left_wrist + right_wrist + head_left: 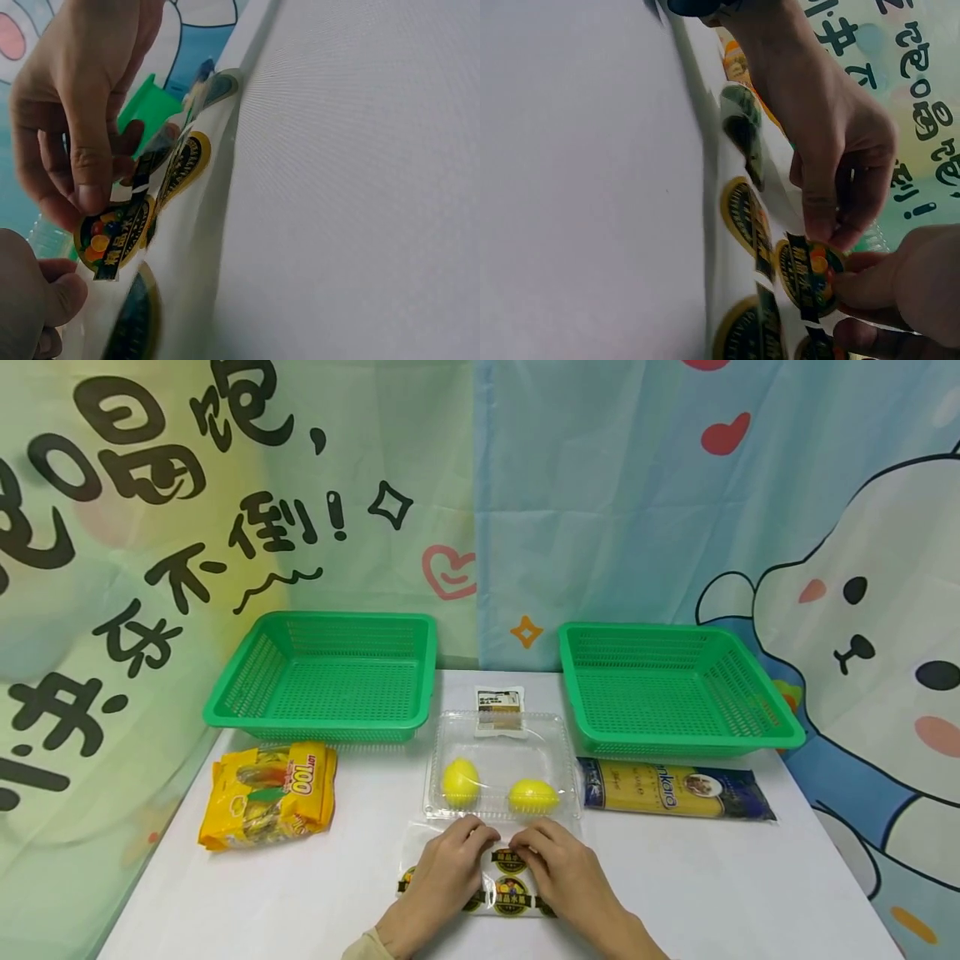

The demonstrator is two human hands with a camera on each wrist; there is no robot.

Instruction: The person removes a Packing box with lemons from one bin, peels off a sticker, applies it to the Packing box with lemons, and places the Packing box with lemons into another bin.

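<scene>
Head view: white table (pixel 720 877) before cartoon backdrop cloths; both hands, left hand (pixel 444 868) and right hand (pixel 564 872), pinch a sticker sheet (pixel 510 887) at the near edge, below a clear lemon tray (pixel 501 766); yellow bag (pixel 268 792) reads "100". Left wrist view: the right hand's fingers (pixel 82 172) pinch a round fruit sticker (pixel 112 234) on the sheet. Right wrist view: the left hand's fingertips (pixel 821 217) pinch the same sticker, writing unreadable.

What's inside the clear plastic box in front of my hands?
Two yellow lemons lie inside the clear clamshell box, apart from each other. A label sits on its back edge; the rest looks bare.

Two green plastic baskets (pixel 330 681) (pixel 675 689) stood behind a clear box of two yellow lemons (pixel 498 789); a yellow snack bag (pixel 266 793) lay left.
</scene>
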